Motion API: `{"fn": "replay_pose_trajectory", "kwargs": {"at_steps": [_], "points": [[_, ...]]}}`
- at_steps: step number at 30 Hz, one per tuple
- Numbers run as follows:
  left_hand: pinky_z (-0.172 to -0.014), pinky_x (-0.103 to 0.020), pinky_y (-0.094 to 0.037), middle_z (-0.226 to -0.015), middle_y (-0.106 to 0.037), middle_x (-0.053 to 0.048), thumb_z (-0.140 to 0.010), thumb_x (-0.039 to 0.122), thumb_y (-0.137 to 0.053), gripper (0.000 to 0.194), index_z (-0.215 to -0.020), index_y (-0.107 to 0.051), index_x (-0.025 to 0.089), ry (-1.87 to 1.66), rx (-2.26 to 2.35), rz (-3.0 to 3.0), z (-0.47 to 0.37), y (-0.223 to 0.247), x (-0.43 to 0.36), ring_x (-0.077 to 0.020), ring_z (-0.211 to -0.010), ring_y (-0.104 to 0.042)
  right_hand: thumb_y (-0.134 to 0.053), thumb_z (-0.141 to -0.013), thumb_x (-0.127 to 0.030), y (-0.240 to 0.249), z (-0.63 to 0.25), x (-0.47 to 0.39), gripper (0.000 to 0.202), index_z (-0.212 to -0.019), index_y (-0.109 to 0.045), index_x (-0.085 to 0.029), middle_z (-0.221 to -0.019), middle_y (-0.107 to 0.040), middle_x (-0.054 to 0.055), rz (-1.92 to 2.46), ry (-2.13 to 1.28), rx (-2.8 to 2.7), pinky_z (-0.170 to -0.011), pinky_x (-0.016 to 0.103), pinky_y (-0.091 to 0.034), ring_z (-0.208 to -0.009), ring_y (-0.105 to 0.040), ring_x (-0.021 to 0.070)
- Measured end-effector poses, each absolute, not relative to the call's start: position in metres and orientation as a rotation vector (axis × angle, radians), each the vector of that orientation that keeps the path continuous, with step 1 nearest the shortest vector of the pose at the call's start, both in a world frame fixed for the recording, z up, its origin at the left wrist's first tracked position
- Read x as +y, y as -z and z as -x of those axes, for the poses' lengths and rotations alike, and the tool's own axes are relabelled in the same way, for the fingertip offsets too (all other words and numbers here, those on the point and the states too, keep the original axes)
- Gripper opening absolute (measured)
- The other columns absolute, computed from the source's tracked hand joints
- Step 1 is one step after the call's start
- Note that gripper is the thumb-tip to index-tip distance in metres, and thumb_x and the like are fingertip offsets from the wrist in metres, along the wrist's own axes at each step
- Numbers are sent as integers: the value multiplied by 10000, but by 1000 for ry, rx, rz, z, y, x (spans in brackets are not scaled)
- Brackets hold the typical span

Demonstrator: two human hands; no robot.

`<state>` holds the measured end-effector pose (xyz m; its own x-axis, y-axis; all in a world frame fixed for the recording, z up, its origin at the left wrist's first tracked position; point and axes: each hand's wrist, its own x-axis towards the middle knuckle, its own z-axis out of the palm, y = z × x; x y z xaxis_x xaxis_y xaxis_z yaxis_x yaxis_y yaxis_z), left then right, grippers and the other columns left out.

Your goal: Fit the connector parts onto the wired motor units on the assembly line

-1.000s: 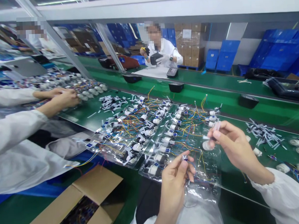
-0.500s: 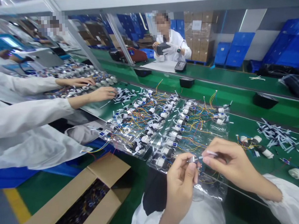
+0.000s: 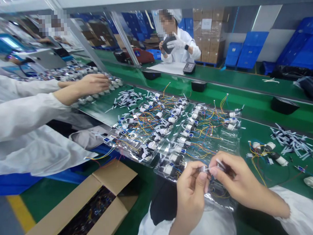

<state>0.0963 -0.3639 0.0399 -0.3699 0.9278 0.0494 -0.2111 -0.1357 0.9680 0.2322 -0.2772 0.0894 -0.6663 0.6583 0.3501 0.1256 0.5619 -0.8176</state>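
Observation:
My left hand point(image 3: 190, 195) is closed, pinching a small silvery-white part point(image 3: 204, 169) between thumb and fingertips. My right hand point(image 3: 236, 173) is closed too, with a thin white strip point(image 3: 220, 164) between its fingers. The fingertips of both hands nearly meet, so the spot where the pieces come together is mostly hidden. Below and behind them lies a clear plastic tray point(image 3: 228, 146) with rows of small white-and-black motors point(image 3: 181, 140) and coloured wires. Right of my hands, a few loose wired motors point(image 3: 279, 159) rest near a pile of white strips point(image 3: 292, 143).
Another motor-filled tray point(image 3: 150, 160) adjoins on the left. Beyond it a co-worker's hands point(image 3: 93, 83) are over more motors, beside a second strip pile point(image 3: 127, 98). An open carton point(image 3: 114, 177) stands low at left. A person opposite handles a dark object point(image 3: 168, 45).
My right hand has come left, closer to my left hand. The co-worker's nearer hand has left the strip pile for the motors. The person opposite has tilted the dark object.

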Motion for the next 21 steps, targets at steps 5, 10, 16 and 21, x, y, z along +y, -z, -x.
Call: {"fn": "replay_pose_trajectory", "kwargs": {"at_steps": [5, 10, 16, 21], "points": [[-502, -206, -311, -592, -454, 68, -997, 556, -628, 378, -922, -633, 186, -1651, 1232, -940, -97, -39, -364, -89, -509, -392, -557, -1040, -199, -83, -231, -285, 127, -933, -623, -206, -737, -657, -8, 590, -997, -2144, -595, 240, -444, -620, -580, 128], [-505, -217, -321, -608, -461, 55, -995, 540, -631, 356, -902, -647, 197, -1667, 1267, -967, -100, -38, -366, -105, -523, -407, -507, -1023, -102, -73, -230, -292, 170, -962, -596, -232, -750, -690, 7, 506, -788, -2113, -598, 244, -492, -623, -636, 145], [-532, -234, -349, -658, -525, 24, -1013, 470, -616, 297, -915, -682, 198, -1697, 1421, -987, -106, -34, -371, -118, -556, -436, -445, -1013, -65, -70, -229, -289, 238, -964, -613, -226, -733, -695, 24, 481, -598, -2144, -548, 252, -484, -578, -628, 151], [-551, -228, -359, -650, -510, 38, -987, 492, -663, 292, -959, -670, 202, -1686, 1410, -917, -105, -39, -370, -119, -573, -449, -503, -1012, -95, -77, -232, -281, 184, -972, -639, -213, -759, -708, 24, 490, -722, -2165, -589, 249, -506, -623, -653, 151]]}}
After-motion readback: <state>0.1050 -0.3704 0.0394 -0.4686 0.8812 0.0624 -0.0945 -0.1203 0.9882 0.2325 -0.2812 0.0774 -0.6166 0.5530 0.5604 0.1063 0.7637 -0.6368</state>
